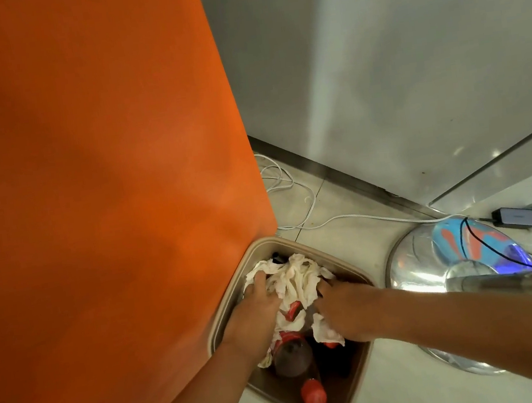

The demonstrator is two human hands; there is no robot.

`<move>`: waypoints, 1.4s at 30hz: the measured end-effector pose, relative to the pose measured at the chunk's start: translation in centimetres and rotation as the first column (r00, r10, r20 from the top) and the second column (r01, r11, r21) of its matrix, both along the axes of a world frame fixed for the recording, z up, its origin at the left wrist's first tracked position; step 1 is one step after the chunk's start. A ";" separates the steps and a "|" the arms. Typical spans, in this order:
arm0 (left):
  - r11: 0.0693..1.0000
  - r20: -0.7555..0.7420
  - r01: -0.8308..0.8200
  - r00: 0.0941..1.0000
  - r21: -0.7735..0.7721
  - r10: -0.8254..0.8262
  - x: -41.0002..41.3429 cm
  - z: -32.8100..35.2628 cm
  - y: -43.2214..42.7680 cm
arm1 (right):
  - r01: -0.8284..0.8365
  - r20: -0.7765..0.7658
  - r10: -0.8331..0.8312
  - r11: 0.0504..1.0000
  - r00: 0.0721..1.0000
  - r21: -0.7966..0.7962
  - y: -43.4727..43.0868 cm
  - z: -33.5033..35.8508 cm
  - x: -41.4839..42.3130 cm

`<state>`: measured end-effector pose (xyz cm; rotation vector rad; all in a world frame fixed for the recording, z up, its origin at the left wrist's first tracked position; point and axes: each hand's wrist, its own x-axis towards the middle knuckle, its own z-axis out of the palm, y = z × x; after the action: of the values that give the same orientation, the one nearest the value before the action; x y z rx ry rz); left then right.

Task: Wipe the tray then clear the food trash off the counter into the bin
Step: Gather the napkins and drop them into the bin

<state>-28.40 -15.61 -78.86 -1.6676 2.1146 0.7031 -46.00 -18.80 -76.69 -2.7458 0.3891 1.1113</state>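
Note:
A tan square bin (pixel 226 301) stands on the floor beside an orange panel. Crumpled white paper napkins (pixel 296 279) fill its top. Below them lie cola bottles with red caps (pixel 313 394) and red labels. My left hand (pixel 255 313) reaches into the bin from the left and presses on the napkins with its fingers laid over them. My right hand (pixel 345 312) comes in from the right, its fingers tucked down into the napkins, so their tips are hidden. No tray or counter is in view.
The orange panel (pixel 95 188) fills the left side. A shiny round metal base (pixel 417 270) with a pole (pixel 519 282) stands right of the bin. White cables (pixel 309 209) and a power adapter (pixel 518 217) lie on the tiled floor. Grey walls stand behind.

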 end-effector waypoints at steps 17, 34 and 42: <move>0.997 -0.013 -0.057 0.998 -0.051 0.056 -1.9 23.3 -1.8 | 0.392 0.306 -0.382 0.920 0.872 0.031 -3.2 21.8 -2.9; 0.713 -0.595 -0.556 0.767 -0.427 0.242 -2.5 68.1 1.4 | 0.734 0.795 -0.516 0.666 0.320 0.137 -7.3 69.3 2.4; 0.478 -0.470 -0.693 0.719 -0.539 0.512 11.3 78.2 5.5 | 0.519 0.819 -0.409 0.839 0.403 0.163 -3.6 76.8 15.1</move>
<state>-17.14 -10.08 -0.65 -3.0077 2.0285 0.2694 -30.90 -22.41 0.14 -2.5750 0.9873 -0.4265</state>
